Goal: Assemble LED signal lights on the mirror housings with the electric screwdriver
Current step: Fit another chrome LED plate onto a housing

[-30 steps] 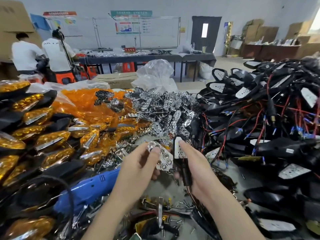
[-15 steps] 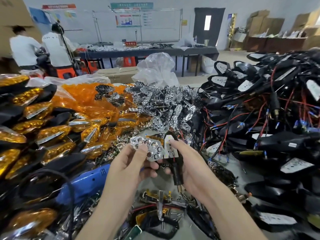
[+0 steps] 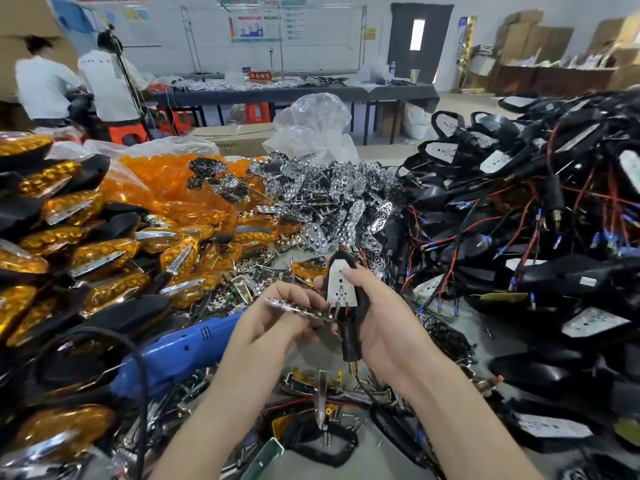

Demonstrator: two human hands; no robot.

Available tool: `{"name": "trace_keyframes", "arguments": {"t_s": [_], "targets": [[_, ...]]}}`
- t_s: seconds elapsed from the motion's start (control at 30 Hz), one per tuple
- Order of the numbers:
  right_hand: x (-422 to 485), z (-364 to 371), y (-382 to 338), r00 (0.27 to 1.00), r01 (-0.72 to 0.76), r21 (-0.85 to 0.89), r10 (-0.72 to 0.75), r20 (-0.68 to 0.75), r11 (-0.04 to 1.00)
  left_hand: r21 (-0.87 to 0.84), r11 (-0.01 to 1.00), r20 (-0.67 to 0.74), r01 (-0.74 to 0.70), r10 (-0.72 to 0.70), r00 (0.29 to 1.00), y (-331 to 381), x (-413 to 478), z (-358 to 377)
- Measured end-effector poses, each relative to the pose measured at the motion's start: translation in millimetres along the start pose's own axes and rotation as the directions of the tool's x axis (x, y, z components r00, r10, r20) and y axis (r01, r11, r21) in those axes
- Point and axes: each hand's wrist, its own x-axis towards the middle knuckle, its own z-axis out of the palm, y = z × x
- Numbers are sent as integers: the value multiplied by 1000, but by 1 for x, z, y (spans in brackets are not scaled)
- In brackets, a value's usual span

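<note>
Black housing [image 3: 360, 306] with white LED board [image 3: 341, 284] held upright above the bench centre, board face toward the camera, stem and brass tip pointing down. Right hand [image 3: 384, 323] grips it: fingers curled behind the shell, thumb laid across the board's upper right edge. Left hand [image 3: 277, 323] pinches a chrome reflector plate [image 3: 294, 309] between thumb and curled fingers. Half a second ago the plate faced up and showed its cups; now it is turned nearly flat, seen edge-on, with its right end touching the foot of the board. Both hands sit a little lower and closer to the camera than before. Blue electric screwdriver [image 3: 180, 351] lies on the bench just left of the left forearm, unmoved, its black cord looping toward the near edge. Around: finished amber lights [image 3: 100, 251] stacked at left, loose orange lenses [image 3: 173, 181] behind them, a heap of chrome reflectors [image 3: 329, 199] mid-bench, wired black housings [image 3: 519, 216] piled at right. Two people in white [image 3: 104, 84] at the far left.
</note>
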Motion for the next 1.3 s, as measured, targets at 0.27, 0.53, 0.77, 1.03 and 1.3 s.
{"name": "trace_keyframes", "arguments": {"t_s": [0.27, 0.53, 0.77, 1.03, 1.3], "targets": [[3, 1, 3, 997, 30, 13, -29, -65, 999, 148, 988, -37, 51, -46, 998, 8, 5, 6], [-2, 2, 3, 996, -3, 59, -2, 86, 998, 416, 904, 107, -101, 62, 992, 2, -9, 2], [2, 0, 9, 992, -4, 46, -1, 125, 999, 423, 892, 120, -160, 120, 985, 5, -7, 4], [1, 2, 11, 996, 0, 11, -1, 89, 1000, 472, 867, 116, -159, 117, 986, 0, -7, 1], [3, -1, 14, 995, 2, 42, -6, 103, 999, 577, 806, 64, -131, 115, 991, -6, -8, 7]]}}
